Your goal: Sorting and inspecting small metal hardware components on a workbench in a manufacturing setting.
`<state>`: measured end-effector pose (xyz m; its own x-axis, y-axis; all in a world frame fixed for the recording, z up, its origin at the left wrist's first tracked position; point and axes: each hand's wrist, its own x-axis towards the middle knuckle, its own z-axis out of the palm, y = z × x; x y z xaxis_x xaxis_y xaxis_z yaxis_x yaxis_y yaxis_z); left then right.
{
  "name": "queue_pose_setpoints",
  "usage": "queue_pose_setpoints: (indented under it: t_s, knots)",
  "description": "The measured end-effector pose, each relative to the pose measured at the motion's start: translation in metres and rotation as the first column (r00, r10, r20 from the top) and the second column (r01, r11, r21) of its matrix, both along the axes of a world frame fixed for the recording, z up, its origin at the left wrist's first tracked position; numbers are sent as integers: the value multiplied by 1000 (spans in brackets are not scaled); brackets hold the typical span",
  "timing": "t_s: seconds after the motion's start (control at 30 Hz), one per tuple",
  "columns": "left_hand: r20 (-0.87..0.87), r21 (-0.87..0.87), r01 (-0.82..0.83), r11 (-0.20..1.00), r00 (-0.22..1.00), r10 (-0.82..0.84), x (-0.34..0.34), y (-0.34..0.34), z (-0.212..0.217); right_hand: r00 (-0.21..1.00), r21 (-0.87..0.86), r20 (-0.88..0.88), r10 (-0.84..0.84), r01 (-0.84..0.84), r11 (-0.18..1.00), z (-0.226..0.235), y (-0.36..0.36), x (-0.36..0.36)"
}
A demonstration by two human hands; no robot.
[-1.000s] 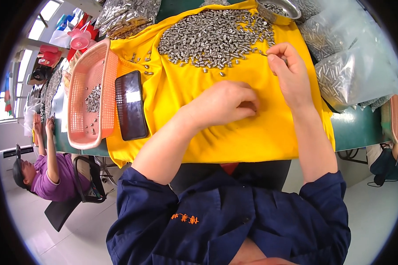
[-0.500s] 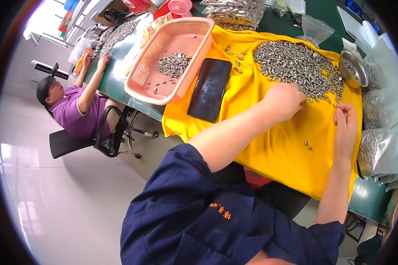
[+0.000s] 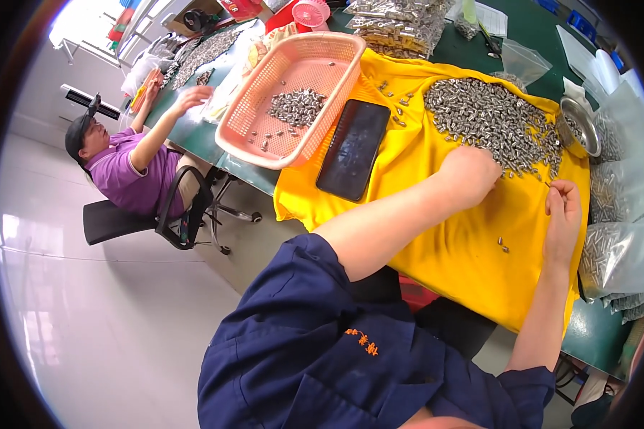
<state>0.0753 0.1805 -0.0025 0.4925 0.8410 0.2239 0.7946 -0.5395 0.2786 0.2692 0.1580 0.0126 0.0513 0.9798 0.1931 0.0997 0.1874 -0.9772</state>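
A wide heap of small silvery metal cylinders (image 3: 486,118) lies on a yellow cloth (image 3: 436,243). My left hand (image 3: 471,175) is closed at the near edge of the heap, its fingertips turned down and mostly hidden. Right of it, my right hand (image 3: 564,204) is closed in a pinch between thumb and forefinger. A thin dark tip (image 3: 548,184) sticks out of that pinch toward the heap, too small to name. Two loose metal cylinders (image 3: 503,246) rest on the cloth between my forearms.
Left of the heap lie a black phone (image 3: 354,150) and a pink basket (image 3: 330,118) holding more cylinders. A metal bowl (image 3: 588,132) and clear bags of parts (image 3: 599,254) line the right side. A seated co-worker (image 3: 139,168) is at the far left.
The whole view has shifted slightly. The co-worker's nearer hand has lifted off the table toward the basket. My hands keep nearly the same place beside the heap.
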Motion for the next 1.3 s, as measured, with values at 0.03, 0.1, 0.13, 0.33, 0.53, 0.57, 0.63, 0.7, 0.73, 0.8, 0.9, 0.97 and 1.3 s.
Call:
queue_pose_setpoints:
  t_s: [0.03, 0.1, 0.13, 0.33, 0.53, 0.57, 0.63, 0.7, 0.73, 0.8, 0.9, 0.97, 1.3]
  knots:
    - [-17, -9, -1, 1000, 1000, 1, 0, 0, 0, 1000, 1, 1, 2, -2, 1000, -1, 1, 1]
    - [-39, -19, -24, 1000, 999, 24, -4, -1, 2, 1000, 3, 14, 14, -14, 1000, -6, 3, -2]
    - [-78, -39, -24, 999, 997, 21, -6, -2, 4, 999, 2, 11, 32, -32, 999, -8, 4, -4]
    - [-72, -8, -31, 1000, 997, 30, 3, -7, 13, 991, -35, 127, -35, 40, 999, -5, -1, 3]
    - [-162, 14, -80, 997, 983, 82, -4, -10, 15, 990, -8, 140, 1, 1, 1000, -15, 4, 1]
    - [-159, 14, -80, 997, 984, 81, -3, -10, 14, 991, -5, 137, 2, -2, 1000, -13, 5, 0]
    - [-174, 24, -85, 996, 981, 88, -1, -9, 14, 991, -2, 137, -1, 2, 1000, -12, 5, 2]
    - [-170, 31, -80, 996, 982, 84, 0, -8, 12, 994, -13, 113, -3, 4, 1000, -14, 7, 5]
    - [-167, 38, -74, 997, 983, 80, 0, -8, 12, 993, -13, 114, -1, 2, 1000, -14, 8, 6]
    - [-174, 26, -94, 995, 980, 97, 0, -9, 13, 997, -17, 77, 12, -11, 1000, -14, 9, 7]
    - [-165, 28, -100, 995, 981, 103, 1, -7, 12, 991, -16, 131, -12, 14, 1000, -11, 7, 7]
    - [-154, 38, -95, 995, 983, 99, 1, -8, 11, 988, -14, 154, -6, 8, 1000, -10, 5, 6]
    - [18, -58, -108, 992, 994, 109, 8, -4, 18, 988, -28, 152, 11, -7, 1000, -7, -2, 12]
